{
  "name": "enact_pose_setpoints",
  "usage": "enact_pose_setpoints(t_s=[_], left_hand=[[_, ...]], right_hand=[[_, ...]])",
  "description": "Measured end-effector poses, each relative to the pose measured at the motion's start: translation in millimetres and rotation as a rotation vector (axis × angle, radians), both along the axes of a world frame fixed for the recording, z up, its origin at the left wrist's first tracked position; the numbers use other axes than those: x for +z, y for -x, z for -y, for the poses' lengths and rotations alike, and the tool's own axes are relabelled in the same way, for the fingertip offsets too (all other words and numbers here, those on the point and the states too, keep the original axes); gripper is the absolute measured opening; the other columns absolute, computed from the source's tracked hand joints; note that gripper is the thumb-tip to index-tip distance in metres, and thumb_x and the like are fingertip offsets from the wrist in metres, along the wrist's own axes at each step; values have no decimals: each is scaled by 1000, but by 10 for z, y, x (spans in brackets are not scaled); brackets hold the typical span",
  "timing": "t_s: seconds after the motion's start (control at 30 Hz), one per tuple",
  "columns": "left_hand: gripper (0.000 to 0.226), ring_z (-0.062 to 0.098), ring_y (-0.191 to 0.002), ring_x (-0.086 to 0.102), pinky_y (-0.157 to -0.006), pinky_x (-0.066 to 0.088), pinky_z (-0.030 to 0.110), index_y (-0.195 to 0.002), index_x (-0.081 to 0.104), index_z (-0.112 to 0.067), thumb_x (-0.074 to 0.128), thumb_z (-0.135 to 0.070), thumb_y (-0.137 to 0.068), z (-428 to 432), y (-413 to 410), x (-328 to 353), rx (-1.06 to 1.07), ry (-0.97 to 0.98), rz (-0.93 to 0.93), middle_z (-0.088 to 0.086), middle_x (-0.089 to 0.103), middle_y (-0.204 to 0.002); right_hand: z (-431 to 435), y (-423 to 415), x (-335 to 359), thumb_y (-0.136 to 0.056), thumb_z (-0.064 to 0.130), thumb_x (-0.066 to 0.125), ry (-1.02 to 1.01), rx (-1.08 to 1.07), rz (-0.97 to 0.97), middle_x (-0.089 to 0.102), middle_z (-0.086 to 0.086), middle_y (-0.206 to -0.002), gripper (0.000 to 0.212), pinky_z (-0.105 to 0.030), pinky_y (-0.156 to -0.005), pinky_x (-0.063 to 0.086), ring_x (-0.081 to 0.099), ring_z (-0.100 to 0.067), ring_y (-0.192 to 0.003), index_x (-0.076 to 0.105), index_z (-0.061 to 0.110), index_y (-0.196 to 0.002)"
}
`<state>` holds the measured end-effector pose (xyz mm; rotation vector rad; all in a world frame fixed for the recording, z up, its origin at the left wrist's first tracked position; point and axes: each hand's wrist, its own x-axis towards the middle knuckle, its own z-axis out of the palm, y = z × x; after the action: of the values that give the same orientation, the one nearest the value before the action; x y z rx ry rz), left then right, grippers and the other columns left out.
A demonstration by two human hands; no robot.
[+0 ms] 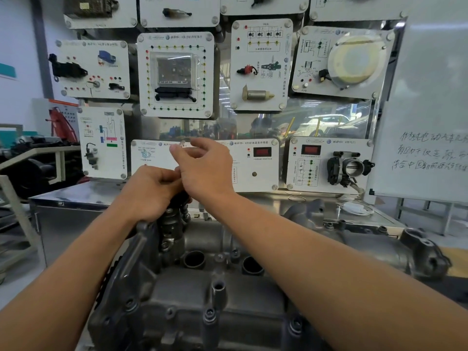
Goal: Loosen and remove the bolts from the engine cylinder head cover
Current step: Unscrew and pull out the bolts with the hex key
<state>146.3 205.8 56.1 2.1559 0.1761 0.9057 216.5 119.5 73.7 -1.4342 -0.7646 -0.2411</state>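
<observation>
Looking down your forearms, you see the engine cylinder head cover nearest you, a grey casting low in the centre of the view. Bolts still sit in its near edge, heads up, with more along its right side. Just beyond them, a short upright tube rises from the cover. Beyond that, two round openings lie side by side.

At the cover's far left end stands a dark metal fitting. Your left hand rests on top of it, knuckles up and fingers curled under. Whether it grips the fitting or some small part cannot be told.

Your right hand hangs just above and right of the left, touching it at the thumb. Its fingers are loosely bent and spread. If anything is pinched where the two hands meet, it is hidden.

Behind the cover runs a steel cabinet. Above it, farther back, hang white training panels carrying mounted car parts, among them a throttle body on the panel to the cover's far right. A whiteboard with handwriting stands beyond the cover's right end.
</observation>
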Motion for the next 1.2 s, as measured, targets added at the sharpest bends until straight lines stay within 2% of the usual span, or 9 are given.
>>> enact_pose_setpoints(t_s=[0.1, 0.2, 0.37, 0.5, 0.6, 0.73, 0.87, 1.07, 1.2], left_hand=[[39, -8, -49, 60, -48, 42, 10, -64, 68, -30, 62, -3, -92, 10, 9, 2, 39, -38, -9, -17, 68, -54], [42, -6, -45, 59, -42, 40, 7, -61, 65, -21, 56, 8, -89, 2, 20, -6, 59, -25, -6, -14, 65, -48], [27, -3, -46, 61, -44, 42, 7, -70, 73, -13, 63, -11, -95, 22, 16, -21, -5, 58, 28, -8, 70, -56], [23, -5, -48, 61, -46, 41, 6, -78, 76, -9, 63, -16, -96, 42, 1, -5, -12, 44, 17, -9, 72, -60], [29, -4, -46, 61, -46, 41, 5, -68, 73, -15, 64, -12, -95, 62, 17, 10, -6, 33, 7, -10, 70, -55], [34, -6, -42, 58, -44, 39, 4, -62, 68, -19, 64, -8, -94, 107, 27, 19, -5, 46, 24, -13, 65, -47], [30, -7, -42, 56, -43, 38, 4, -64, 71, -20, 66, -12, -93, 106, 24, 17, 1, 63, 26, -13, 66, -48], [24, -4, -52, 65, -47, 42, 6, -72, 72, -21, 64, -14, -95, 48, 22, -35, -6, 117, 57, -12, 71, -59], [22, -2, -56, 68, -50, 46, 6, -80, 72, -19, 60, -11, -97, 25, 9, -53, -57, 146, 88, -11, 73, -64]], right_hand=[[-42, 22, -11, -96, 19, 63, -17, 40, 53, 73, -9, -111, 25, -48, -96, 53, 70, -29, -100, 69, 6, -117], [-73, 47, -19, -101, 15, 51, 21, 171, 62, 73, -1, -101, 20, -41, -96, 53, 64, -10, -87, 70, 12, -109], [-63, 13, 56, -101, 15, 47, 52, 448, -163, 66, 8, -85, 30, -31, -82, 46, 55, -13, -89, 65, 26, -80], [-21, -18, 91, -95, 32, 57, 40, 479, -264, 69, 12, -79, 37, -28, -72, 44, 60, -10, -83, 69, 27, -60], [-48, -8, 52, -87, 45, 72, 10, 380, -217, 65, 2, -76, 33, -32, -76, 49, 60, -13, -76, 63, 20, -67], [-43, 22, 39, -76, 35, 86, -94, 342, -230, 60, 2, -70, 29, -35, -72, 51, 60, -14, -69, 63, 20, -69], [28, 41, 58, -74, 35, 88, -93, 215, -136, 68, -2, -78, 31, -42, -78, 60, 72, -24, -82, 68, 13, -84], [98, 63, 56, -95, 30, 67, -15, 240, 39, 75, -10, -86, 28, -41, -76, 63, 74, -22, -79, 75, 3, -92], [103, 40, 53, -106, 30, 46, -45, 374, -102, 76, -6, -84, 35, -28, -70, 59, 70, -16, -75, 69, 8, -89]])
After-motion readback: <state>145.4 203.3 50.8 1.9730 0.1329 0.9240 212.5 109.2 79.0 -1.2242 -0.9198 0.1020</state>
